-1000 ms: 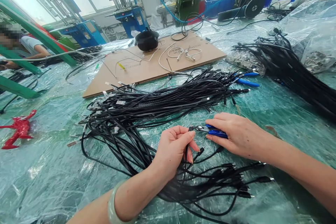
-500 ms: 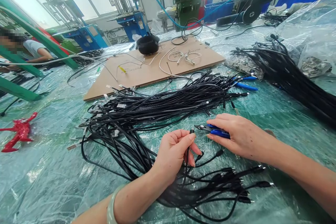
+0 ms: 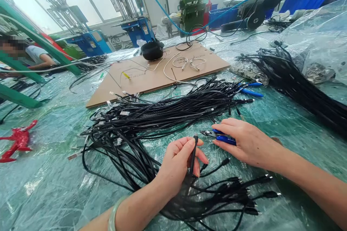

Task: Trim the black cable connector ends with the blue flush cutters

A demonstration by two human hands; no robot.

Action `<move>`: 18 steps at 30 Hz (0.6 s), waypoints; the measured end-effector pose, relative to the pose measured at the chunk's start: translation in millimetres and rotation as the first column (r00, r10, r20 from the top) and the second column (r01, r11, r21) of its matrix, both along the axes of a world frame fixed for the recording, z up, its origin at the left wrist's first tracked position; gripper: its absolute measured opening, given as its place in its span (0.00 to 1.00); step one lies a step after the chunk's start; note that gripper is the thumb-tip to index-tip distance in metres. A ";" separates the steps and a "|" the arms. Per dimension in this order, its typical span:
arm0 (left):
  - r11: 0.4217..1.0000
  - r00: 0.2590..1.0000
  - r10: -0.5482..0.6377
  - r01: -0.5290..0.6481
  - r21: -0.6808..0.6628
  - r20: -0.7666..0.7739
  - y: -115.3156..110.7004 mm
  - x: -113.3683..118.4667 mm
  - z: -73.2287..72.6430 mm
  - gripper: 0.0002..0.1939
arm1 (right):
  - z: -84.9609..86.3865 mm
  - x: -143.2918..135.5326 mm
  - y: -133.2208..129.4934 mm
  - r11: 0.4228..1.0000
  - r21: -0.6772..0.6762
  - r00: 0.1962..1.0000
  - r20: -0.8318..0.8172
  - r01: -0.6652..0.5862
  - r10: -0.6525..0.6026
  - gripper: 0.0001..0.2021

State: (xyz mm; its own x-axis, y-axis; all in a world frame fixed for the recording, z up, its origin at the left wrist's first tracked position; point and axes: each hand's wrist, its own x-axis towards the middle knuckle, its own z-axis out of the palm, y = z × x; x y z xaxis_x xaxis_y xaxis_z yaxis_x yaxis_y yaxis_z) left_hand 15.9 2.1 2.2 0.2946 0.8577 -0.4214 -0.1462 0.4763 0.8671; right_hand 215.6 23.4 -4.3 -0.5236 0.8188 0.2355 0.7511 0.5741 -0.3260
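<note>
Pinching a slim black cable between thumb and fingers, the left hand holds it nearly upright, its small metal-tipped black plug showing above the fingertips. The right hand is wrapped around small blue-handled metal cutters, their dark blades aimed at the plug. Half a second ago the plug sat lower in the grip; now more of it stands clear, and the cable below it is straighter. The cutters, which met the plug a moment earlier, are now just beside it, with a narrow gap between. That suggests the blades are not working on the plug at this instant, and its end is exposed for a look or another approach. Whether the blades are fully closed, I cannot tell.

The held cable is in front of the wearer, above a loose spread of black cables with plugs at lower right. Beyond the hands, a thick bundle of black cables lies across the plastic-covered table, near a brown cardboard stack.
</note>
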 end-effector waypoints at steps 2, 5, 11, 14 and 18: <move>1.000 1.000 -0.004 0.004 -0.001 0.010 0.1 -0.3 -0.3 0.13 | 0.3 0.1 0.0 1.000 0.003 1.000 0.008 -0.001 0.001 0.13; 1.000 1.000 -0.002 0.002 -0.005 0.018 0.1 -0.4 -0.4 0.13 | 1.0 -0.4 0.2 1.000 -0.010 1.000 0.022 -0.005 0.006 0.13; 1.000 1.000 0.007 -0.007 -0.017 0.014 0.8 0.6 0.3 0.13 | 1.8 -2.6 1.2 1.000 -0.008 0.999 0.042 -0.029 0.029 0.12; 0.999 1.000 0.013 -0.012 -0.037 0.022 1.2 0.9 0.3 0.13 | 1.0 -2.4 1.6 0.999 -0.006 0.998 0.048 -0.032 0.032 0.12; 0.999 0.998 0.013 -0.010 -0.047 0.056 1.2 0.8 -0.3 0.12 | -1.7 -1.2 1.9 0.999 0.011 0.998 0.058 -0.037 0.036 0.13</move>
